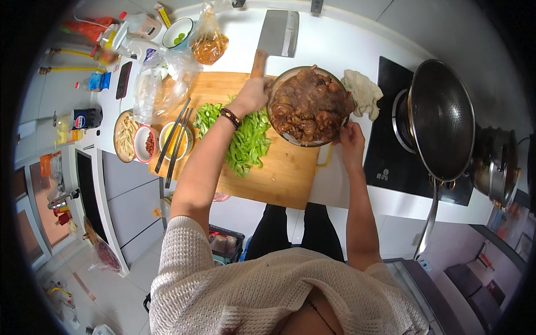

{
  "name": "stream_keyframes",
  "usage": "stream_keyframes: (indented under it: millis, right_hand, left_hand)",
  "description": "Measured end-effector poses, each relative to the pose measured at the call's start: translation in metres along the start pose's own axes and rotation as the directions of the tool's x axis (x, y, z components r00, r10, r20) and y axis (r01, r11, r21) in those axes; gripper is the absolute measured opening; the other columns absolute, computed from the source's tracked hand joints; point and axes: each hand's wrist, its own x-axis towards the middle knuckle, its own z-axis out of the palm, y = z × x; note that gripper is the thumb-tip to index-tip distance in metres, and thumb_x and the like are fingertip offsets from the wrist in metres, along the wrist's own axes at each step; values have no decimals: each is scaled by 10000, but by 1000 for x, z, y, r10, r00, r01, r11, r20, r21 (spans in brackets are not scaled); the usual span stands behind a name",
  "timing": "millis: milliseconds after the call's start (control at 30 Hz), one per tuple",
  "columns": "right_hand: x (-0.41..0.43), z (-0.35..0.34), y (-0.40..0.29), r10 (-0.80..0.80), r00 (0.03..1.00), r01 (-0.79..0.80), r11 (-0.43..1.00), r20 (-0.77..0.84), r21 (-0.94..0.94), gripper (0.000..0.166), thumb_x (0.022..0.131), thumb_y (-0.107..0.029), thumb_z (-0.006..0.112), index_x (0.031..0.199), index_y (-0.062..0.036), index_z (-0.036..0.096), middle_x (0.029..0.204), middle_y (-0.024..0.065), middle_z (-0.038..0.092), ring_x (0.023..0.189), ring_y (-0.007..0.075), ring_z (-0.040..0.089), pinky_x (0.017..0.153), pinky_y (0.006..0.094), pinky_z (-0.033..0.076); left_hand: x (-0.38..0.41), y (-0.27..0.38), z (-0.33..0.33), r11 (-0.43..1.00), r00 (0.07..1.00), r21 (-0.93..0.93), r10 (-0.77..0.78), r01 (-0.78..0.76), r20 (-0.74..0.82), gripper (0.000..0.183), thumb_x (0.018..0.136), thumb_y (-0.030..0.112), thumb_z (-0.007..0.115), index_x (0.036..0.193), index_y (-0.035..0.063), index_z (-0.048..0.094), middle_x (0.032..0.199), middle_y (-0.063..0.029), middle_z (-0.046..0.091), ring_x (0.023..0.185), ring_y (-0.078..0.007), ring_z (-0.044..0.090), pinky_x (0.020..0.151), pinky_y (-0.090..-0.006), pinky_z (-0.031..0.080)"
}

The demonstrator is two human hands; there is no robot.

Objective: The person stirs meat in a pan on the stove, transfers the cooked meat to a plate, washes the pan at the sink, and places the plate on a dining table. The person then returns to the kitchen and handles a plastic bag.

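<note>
A round plate (289, 138) heaped with dark, glossy braised meat pieces (312, 104) is gripped at its rim by both hands. My left hand (253, 94) has the left side, and my right hand (351, 142) the lower right. The plate overlaps the upper right corner of a wooden cutting board (276, 180). Sliced green peppers (247, 142) lie in a pile on the board, partly covered by my left forearm. Just beyond my left hand is a cleaver (276, 35) with a wooden handle. A crumpled pale cloth (362, 94) lies right of the plate.
A wok (444, 121) stands on the black hob (387, 167) at right, its handle jutting over the counter's front edge. Black chopsticks (178, 138) rest across a bowl of yellow liquid (188, 144). A bowl of peanuts (142, 144) and a clear plastic bag (161, 83) are at left.
</note>
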Motion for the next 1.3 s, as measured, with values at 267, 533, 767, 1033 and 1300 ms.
stream_keyframes:
  millis: [267,533,767,1033,1300]
  right_hand:
    - [4,-4,-12,54,998,-30,863,34,-503,245,943,-143,435,758,12,479,618,100,478,560,137,451,526,304,366]
    - [5,-7,-1,70,995,-43,946,71,-323,202,927,-99,454,771,30,456,612,82,424,591,117,358,540,291,346]
    - [12,-11,4,0,998,23,944,69,-331,179,918,-76,468,768,21,455,620,52,401,601,102,347,533,264,337]
    - [20,-11,-8,-8,999,22,932,40,-361,180,919,-74,467,756,2,454,602,39,415,574,90,369,510,268,350]
    - [-4,-7,-31,53,999,-52,986,2,-159,156,907,-46,466,759,1,449,588,33,445,546,71,402,473,249,368]
  left_hand:
    - [9,-6,-8,990,978,-89,-90,108,190,200,891,30,470,1058,-60,531,723,-114,593,553,-148,604,502,-261,529]
    - [4,-11,-3,982,990,-187,-6,33,144,118,901,35,458,930,-72,499,730,-112,570,543,-153,594,512,-268,530]
    - [-4,0,-9,986,990,-165,6,17,140,150,909,61,465,942,-82,494,721,-116,567,553,-159,611,511,-273,503]
    - [-13,1,-11,969,998,-246,7,9,62,149,909,54,460,997,-64,485,725,-106,557,546,-158,611,523,-283,494]
    - [-33,17,-15,961,998,-276,26,-9,57,79,892,27,455,895,-51,468,684,-98,534,539,-161,609,490,-264,488]
